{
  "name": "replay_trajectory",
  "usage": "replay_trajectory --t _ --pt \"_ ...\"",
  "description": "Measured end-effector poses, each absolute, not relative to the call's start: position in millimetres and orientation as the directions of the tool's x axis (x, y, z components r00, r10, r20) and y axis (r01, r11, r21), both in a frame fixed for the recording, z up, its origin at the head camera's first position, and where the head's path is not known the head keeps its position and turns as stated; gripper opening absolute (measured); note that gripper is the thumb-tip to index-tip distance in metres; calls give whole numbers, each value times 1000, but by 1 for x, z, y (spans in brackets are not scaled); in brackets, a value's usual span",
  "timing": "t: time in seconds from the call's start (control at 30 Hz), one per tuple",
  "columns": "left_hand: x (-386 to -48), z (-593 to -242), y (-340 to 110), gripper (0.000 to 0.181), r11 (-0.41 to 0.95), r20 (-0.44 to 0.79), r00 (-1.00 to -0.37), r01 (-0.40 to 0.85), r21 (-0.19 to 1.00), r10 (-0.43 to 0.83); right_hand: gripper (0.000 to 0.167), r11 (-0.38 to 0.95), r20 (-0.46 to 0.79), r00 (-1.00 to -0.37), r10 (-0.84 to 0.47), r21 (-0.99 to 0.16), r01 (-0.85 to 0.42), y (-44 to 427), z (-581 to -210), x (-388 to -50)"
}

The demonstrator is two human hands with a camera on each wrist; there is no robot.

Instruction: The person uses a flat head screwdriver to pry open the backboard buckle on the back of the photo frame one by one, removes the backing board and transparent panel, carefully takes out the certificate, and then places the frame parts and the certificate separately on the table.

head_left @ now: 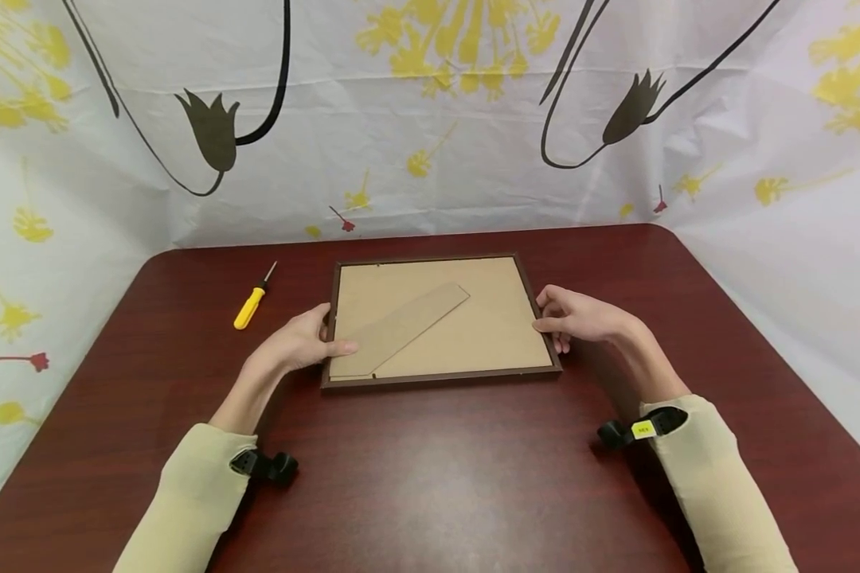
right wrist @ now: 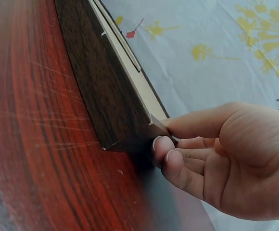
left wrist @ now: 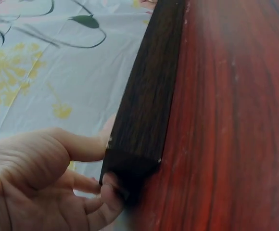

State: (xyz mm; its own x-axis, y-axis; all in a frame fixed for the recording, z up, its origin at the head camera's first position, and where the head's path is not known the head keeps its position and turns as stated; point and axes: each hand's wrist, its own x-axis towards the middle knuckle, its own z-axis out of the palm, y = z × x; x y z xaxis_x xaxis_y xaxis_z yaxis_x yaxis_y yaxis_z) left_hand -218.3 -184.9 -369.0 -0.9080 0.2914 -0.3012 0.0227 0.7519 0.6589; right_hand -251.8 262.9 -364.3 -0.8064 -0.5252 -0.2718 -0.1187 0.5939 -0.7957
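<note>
A picture frame (head_left: 440,379) with a dark brown wood-grain rim lies back side up on the table. Its tan backing board (head_left: 487,338) faces upward, and a slanted stand flap (head_left: 408,322) lies flat across it. At the frame's left side, my left hand (head_left: 297,342) grips the edge, thumb on top of the backing and fingers at the outer side. Opposite, my right hand (head_left: 588,316) pinches the right edge between thumb and curled fingers. Both wrist views show the frame's side (left wrist: 144,96) low over the tabletop; some fingertips are hidden in shadow beneath its corners.
A screwdriver (head_left: 250,306) with a yellow handle lies on the table left of the frame, its tip pointing away. The dark red wooden table (head_left: 430,477) has rounded far corners. A white sheet with printed flowers (head_left: 401,191) hangs behind it and along both sides.
</note>
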Motion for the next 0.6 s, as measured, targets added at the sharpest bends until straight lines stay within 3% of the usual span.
replay_trajectory --t 0.6 --pt "-219 -371 -188 104 755 -275 -893 103 647 358 35 590 -282 -799 -531 -800 -110 264 -366 -254"
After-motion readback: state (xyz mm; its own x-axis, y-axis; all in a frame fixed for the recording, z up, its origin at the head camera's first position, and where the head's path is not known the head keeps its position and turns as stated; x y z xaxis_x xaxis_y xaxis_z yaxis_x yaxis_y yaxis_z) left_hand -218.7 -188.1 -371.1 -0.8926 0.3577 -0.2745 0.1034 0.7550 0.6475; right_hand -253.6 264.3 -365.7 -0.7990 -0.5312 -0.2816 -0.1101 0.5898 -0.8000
